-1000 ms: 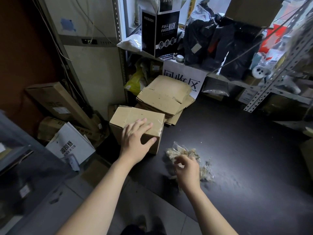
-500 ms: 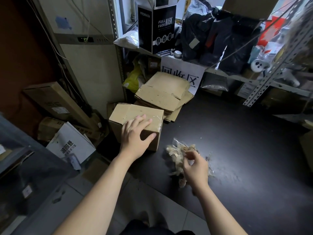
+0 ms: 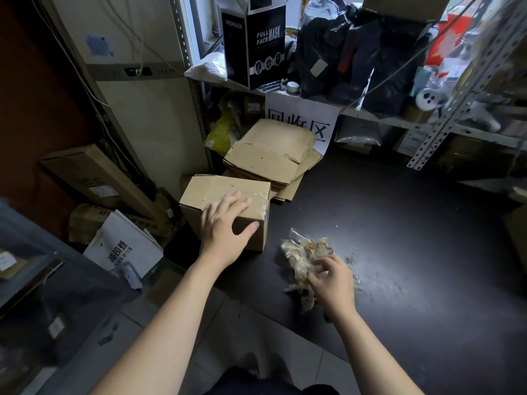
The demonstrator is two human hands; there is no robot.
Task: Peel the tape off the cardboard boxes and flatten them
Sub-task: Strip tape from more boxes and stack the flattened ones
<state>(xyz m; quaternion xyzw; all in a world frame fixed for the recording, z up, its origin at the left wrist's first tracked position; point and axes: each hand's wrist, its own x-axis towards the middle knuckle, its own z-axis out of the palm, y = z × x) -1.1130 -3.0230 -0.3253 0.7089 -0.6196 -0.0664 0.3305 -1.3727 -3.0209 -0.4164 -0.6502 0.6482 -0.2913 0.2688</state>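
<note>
Left hand: your left hand (image 3: 225, 232) lies on top of the cardboard box (image 3: 216, 189), fingers spread and pretty straight, thumb down the near side.
Box: closed, at the left edge of the dark table (image 3: 399, 223), with clear tape on its right corner.
Right hand: your right hand (image 3: 333, 283) has its fingers curled into the tape wad (image 3: 302, 252), near the box.
In the way: the flattened stack (image 3: 271, 155) sits just behind the box, below the paper sign (image 3: 302, 121).

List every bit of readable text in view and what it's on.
"FULL FACE MASK": front of the black box.
"PROMASK": the same box's side.
"回收区": white paper sign.
"波司登": white packet.
Green display digits and carton label: too blurred to read.
</note>
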